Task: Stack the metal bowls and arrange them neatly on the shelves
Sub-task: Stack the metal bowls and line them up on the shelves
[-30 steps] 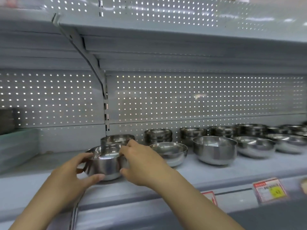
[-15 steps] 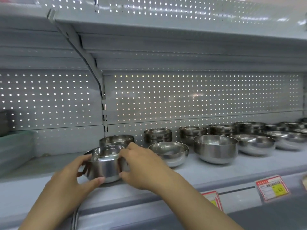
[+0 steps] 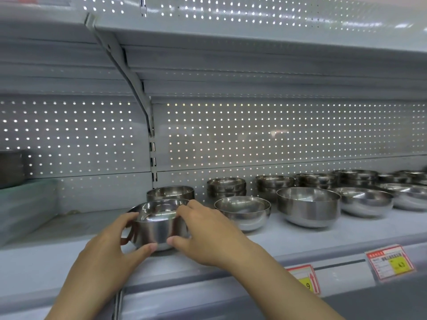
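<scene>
A shiny metal bowl (image 3: 157, 224) stands on the grey shelf (image 3: 288, 236) near its front edge. My left hand (image 3: 113, 245) curls round its left side, thumb under the front. My right hand (image 3: 203, 229) grips its right side, fingers over the rim. Directly behind it stands another metal bowl (image 3: 170, 192). To the right sit a single low bowl (image 3: 242, 211), a larger deep bowl (image 3: 308, 205) and further wide bowls (image 3: 366, 200). Along the back wall stand small stacks of bowls (image 3: 226, 187).
A perforated back panel (image 3: 277, 135) closes the shelf behind, and an upper shelf (image 3: 254, 31) overhangs it on a slanted bracket (image 3: 129, 72). Pale plastic containers (image 3: 25, 204) stand at the far left. Price tags (image 3: 389, 263) hang on the shelf's front edge.
Both hands stay on the bowl; my thumbs have closed in under its front. The bowl has barely shifted on the shelf.
</scene>
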